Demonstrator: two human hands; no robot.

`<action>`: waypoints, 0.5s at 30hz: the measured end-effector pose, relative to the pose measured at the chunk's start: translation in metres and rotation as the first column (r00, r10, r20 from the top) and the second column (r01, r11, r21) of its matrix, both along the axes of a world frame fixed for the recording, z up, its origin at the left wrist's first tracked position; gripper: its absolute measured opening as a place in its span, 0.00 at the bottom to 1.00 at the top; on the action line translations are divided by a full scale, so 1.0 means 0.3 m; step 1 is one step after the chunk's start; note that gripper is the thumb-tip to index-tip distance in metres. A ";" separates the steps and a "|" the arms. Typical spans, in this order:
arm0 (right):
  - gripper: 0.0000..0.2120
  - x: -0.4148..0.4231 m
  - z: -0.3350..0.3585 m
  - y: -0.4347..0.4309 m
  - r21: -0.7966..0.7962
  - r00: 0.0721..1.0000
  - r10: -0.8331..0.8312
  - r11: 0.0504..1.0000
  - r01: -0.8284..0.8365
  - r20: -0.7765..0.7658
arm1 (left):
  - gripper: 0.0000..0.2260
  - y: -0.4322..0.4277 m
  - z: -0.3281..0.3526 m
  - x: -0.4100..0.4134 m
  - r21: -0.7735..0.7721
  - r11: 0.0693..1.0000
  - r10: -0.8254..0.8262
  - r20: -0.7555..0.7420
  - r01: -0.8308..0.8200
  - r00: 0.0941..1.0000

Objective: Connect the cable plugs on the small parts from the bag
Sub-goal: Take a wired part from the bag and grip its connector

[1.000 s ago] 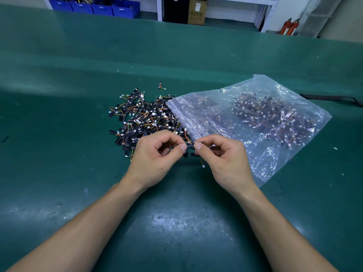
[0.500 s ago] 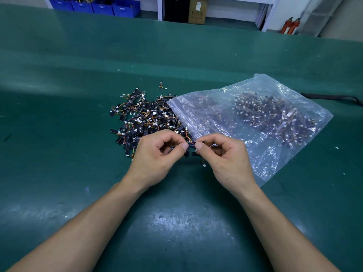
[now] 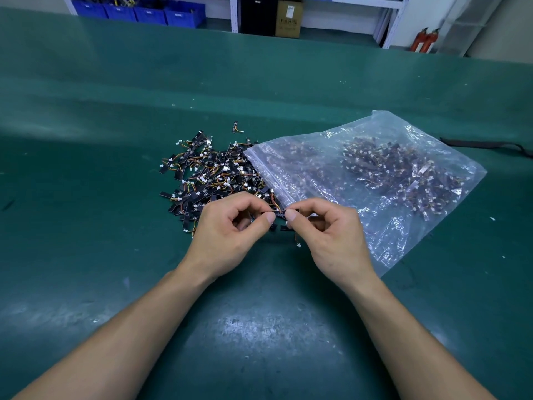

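Observation:
A heap of small black parts (image 3: 210, 174) with orange wires and white plugs lies on the green table. A clear zip bag (image 3: 369, 180) with more of them lies to its right, mouth toward the heap. My left hand (image 3: 227, 232) and my right hand (image 3: 328, 232) meet just in front of the heap. Both pinch one small black part (image 3: 279, 212) between thumb and forefinger. A wire with a white plug (image 3: 298, 244) hangs below my right thumb. What the curled fingers hold besides is hidden.
The green table (image 3: 115, 255) stretches wide on all sides. A dark strap (image 3: 487, 144) lies at the far right edge. Blue bins (image 3: 150, 10), a cardboard box (image 3: 289, 18) and shelving stand beyond the table's far edge.
Both hands stay pinched together in nearly the same spot; the fingertips have only shifted slightly on the small part.

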State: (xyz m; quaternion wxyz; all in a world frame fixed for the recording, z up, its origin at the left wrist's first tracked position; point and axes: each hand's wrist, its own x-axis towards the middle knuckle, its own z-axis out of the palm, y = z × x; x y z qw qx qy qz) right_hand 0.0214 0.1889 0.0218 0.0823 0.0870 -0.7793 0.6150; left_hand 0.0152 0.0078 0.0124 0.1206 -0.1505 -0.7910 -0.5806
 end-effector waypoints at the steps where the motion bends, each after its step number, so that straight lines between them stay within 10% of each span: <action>1: 0.09 0.000 -0.002 0.001 0.003 1.000 0.002 1.000 -0.002 -0.006 | 0.03 0.000 -0.001 0.000 -0.001 1.000 0.000 -0.003 0.000 1.000; 15: 0.20 -0.041 0.005 0.104 0.633 0.977 -0.132 0.745 0.211 -0.170 | 0.04 -0.004 -0.015 -0.007 0.013 0.999 0.049 0.000 -0.049 0.999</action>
